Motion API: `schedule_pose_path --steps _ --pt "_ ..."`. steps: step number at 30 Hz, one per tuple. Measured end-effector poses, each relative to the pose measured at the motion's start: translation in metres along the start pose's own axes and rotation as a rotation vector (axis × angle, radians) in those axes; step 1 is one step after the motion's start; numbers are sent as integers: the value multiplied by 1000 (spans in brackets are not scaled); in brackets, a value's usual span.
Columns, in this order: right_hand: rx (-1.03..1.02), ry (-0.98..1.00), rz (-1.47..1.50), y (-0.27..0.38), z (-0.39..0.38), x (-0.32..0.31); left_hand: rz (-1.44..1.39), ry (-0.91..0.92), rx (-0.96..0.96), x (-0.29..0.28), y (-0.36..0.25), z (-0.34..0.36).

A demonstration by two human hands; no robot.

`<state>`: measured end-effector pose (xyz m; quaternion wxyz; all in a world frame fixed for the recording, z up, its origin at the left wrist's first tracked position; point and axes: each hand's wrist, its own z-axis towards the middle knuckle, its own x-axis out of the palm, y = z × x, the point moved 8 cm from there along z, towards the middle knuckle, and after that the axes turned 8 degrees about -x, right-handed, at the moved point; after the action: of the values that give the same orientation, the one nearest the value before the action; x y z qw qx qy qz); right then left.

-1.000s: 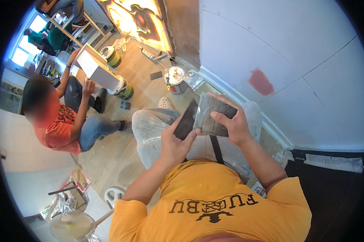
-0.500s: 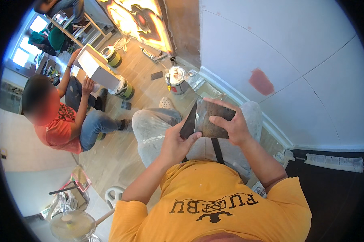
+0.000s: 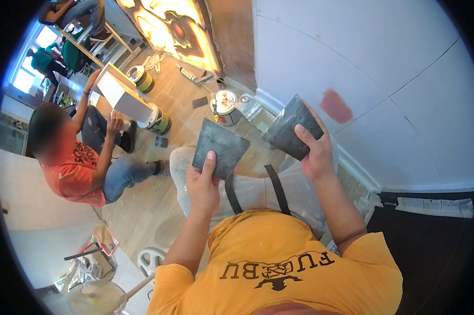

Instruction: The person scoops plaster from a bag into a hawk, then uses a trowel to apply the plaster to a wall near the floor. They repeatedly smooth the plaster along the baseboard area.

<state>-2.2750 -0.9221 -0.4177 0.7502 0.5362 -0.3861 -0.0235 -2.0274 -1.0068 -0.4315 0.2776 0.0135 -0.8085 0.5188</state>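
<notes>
White wall panels (image 3: 384,84) rise beyond both hands, a reddish patch (image 3: 335,106) on them just past the right hand. Wooden floor (image 3: 179,113) spreads beyond the left hand, where a second person (image 3: 82,157) in a red shirt sits well off to its left, holding a white box (image 3: 122,97).

Both forearms come up from the yellow shirt (image 3: 279,262) over pale trousers. The left hand (image 3: 202,186) is raised, fingers curled behind a dark square plate (image 3: 220,148), thumb pressed flat on its front face near the lower edge. The right hand (image 3: 315,149) sits higher and further right, clenched on a second dark plate (image 3: 289,128), fingers wrapped over its right edge and the plate tilted.

Half a second earlier the two plates were touching, overlapped in front of the chest; now they are apart, with a clear gap between them.

An open paint can (image 3: 225,105) stands on the floor just beyond the left hand's plate.
</notes>
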Motion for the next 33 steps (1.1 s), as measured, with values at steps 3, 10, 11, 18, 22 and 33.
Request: schedule_pose_path --steps 3,10,11,18,22,33 --pt "-188 3 -129 17 7 14 -70 31 -18 3 -3 0" --pt "-316 79 -294 15 -17 62 -196 82 6 40 -9 -3" --pt "-304 120 -319 14 -18 67 -195 89 23 41 -10 -4" --pt "-225 417 -492 10 -14 85 -71 110 32 35 -22 -4" --pt "23 540 -552 -6 -14 81 8 109 17 31 -26 1" --pt "93 256 -454 -24 1 53 -19 21 29 5 -34 12"
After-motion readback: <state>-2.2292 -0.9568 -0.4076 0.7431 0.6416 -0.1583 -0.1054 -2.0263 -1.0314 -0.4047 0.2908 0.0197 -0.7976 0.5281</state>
